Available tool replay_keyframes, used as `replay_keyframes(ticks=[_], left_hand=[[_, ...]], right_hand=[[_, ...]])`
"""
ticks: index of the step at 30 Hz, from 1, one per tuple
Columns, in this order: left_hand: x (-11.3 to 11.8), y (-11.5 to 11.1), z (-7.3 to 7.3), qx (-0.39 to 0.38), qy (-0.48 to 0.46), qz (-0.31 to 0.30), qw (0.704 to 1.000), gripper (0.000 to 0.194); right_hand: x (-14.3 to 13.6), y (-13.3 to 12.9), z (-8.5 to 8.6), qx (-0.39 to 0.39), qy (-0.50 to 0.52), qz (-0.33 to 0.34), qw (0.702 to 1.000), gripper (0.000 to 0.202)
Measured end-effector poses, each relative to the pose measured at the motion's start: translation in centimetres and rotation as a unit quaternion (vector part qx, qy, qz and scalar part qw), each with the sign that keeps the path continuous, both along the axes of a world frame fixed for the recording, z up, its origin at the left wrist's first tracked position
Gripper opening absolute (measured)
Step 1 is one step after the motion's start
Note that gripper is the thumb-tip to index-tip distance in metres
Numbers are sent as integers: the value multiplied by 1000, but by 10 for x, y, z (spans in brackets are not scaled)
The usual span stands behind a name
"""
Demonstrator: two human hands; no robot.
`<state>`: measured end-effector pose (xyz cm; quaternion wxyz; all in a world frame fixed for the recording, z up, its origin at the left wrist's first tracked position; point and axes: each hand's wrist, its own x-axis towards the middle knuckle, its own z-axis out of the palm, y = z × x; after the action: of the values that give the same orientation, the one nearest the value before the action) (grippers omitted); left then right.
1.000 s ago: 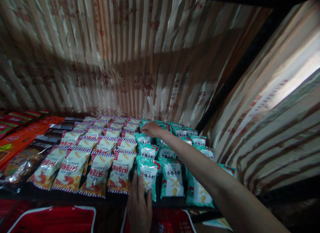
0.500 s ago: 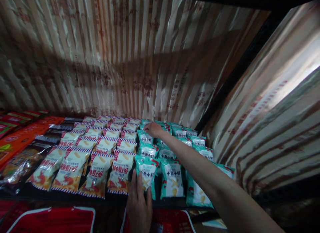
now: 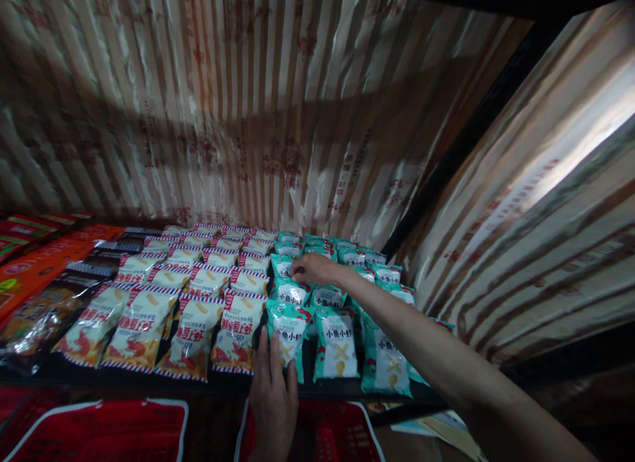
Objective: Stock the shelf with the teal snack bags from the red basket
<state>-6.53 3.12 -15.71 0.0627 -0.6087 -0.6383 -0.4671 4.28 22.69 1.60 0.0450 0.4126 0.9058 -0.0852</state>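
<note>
Head view: the left hand (image 3: 274, 399) lies flat, fingers spread, on the front teal-and-white snack packet (image 3: 288, 329) at the dark shelf's edge (image 3: 149, 381), its wrist cut off below. The right hand (image 3: 313, 269) reaches deeper and rests on a teal packet in the same row (image 3: 290, 291); whether its fingertips pinch it is hidden. Red-striped white packets (image 3: 193, 329) lie beside, dim.

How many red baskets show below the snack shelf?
2. One red basket sits at lower left; the other red basket sits lower centre, partly hidden behind the left hand. More may lie outside the frame.
</note>
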Motion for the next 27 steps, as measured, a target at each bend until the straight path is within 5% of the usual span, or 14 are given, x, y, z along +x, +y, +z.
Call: replay_keyframes(ticks=[14, 27], left_hand=[[-2, 3, 1, 6, -2, -10, 1000, 56], [-1, 4, 6, 3, 8, -12, 1000, 68]], right_hand=[[-23, -17, 6, 74, -14, 0, 997, 23], [-3, -40, 8, 112, 87, -27, 990, 24]])
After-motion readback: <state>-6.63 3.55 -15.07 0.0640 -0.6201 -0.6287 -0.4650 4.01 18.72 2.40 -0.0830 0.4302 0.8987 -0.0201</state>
